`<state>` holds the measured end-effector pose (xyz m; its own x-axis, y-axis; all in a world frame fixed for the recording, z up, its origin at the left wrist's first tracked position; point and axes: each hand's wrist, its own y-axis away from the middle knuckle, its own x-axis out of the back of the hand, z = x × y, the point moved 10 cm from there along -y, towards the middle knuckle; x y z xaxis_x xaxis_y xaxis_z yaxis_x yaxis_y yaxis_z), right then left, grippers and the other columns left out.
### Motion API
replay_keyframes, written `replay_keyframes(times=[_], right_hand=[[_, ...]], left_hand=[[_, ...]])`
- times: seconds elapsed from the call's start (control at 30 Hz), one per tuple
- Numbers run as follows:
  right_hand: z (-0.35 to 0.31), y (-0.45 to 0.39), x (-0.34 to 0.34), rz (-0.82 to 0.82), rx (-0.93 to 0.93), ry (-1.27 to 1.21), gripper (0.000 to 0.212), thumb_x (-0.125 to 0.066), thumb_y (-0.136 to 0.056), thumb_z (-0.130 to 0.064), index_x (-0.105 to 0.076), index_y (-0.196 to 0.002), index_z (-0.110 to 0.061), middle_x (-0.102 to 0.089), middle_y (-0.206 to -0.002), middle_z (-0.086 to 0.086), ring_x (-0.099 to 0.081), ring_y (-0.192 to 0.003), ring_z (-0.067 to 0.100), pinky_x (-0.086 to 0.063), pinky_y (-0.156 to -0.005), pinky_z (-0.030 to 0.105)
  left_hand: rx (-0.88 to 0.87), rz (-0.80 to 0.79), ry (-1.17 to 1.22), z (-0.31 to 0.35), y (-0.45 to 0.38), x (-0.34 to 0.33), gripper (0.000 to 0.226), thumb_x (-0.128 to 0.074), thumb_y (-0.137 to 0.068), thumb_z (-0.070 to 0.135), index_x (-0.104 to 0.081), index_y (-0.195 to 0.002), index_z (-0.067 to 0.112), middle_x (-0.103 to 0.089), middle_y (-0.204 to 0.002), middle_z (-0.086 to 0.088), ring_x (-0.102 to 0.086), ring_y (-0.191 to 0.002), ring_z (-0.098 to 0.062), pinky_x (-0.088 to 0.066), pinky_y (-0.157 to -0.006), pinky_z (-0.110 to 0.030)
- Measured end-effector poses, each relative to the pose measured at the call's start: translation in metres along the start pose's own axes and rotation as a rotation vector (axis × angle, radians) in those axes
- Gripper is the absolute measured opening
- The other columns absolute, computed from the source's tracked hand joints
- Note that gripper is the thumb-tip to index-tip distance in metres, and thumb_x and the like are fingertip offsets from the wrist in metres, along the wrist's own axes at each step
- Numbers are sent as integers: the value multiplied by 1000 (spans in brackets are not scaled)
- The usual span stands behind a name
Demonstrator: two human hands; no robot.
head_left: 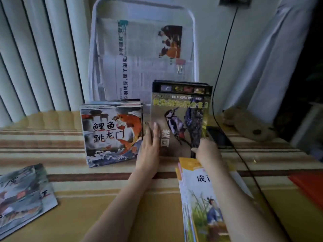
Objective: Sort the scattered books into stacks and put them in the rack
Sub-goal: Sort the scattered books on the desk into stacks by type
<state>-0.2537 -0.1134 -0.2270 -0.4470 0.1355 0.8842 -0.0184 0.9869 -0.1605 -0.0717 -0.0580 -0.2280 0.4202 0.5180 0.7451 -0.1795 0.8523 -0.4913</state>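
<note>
Standing on its lower edges, the bird book stack [180, 117] is kept upright between two hands on the striped bed cover [52, 142], just in front of the white wire rack [194, 49]. The left hand [150, 145] lies flat with fingers spread against the front cover near its left edge. The right hand [207, 151] closes its grip on the lower right corner, thumb in front; the other fingers are hidden behind the books.

I judge the main risk is that the stack fans apart. Several thin books are held only at the bottom, so the top edges may lean back or slide sideways when the stack is lifted. The soft bed cover gives no firm base, so the bottom edges can also slip forward. The fish book stack [111, 133] stands just beside on the left, almost touching, and a push from the left hand could tip it over. A black cable [225, 55] hangs close to the right side and may catch a corner. The rack already holds clipped newspapers [150, 58], which may block the way in.

The long axis of the bird books runs vertical, slightly tilted backward. The cover faces the person, with the title at the top.

Another yellow book stack [201, 198] lies flat under the right forearm.
</note>
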Motion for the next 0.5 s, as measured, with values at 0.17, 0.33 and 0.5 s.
replay_keyframes(times=[0.17, 0.33, 0.5], right_hand=[[10, -10, 0, 59, -75, 96, 23, -60, -92, -25, -45, -79, -13, -61, -100, 13, -60, -92, 33, -43, -63, 34], [6, -5, 11, 171, -50, 18, 34, -63, -89, -23, -51, -115, -5, -58, -114, 16, -61, -101, 34, -49, -72, 37], [-34, 11, 36, 408, 292, 29, 13, -57, -90, -18, -49, -92, -9, -59, -90, 9, -56, -73, 27, -41, -56, 32]], left_hand=[[32, -15, 56, -4, 0, -16, 87, -37, -89, -7, 21, -148, 19, 19, -156, -18, -2, -144, -39, -40, -98, -41], [2, -29, 43, -1, 1, -18, 86, -40, -89, -6, 17, -148, 18, 20, -156, -17, 1, -145, -39, -42, -96, -41], [-65, 26, -37, 14, 25, -3, 86, -39, -84, -14, 17, -145, 10, 36, -148, -8, 11, -145, -33, -44, -96, -32]])
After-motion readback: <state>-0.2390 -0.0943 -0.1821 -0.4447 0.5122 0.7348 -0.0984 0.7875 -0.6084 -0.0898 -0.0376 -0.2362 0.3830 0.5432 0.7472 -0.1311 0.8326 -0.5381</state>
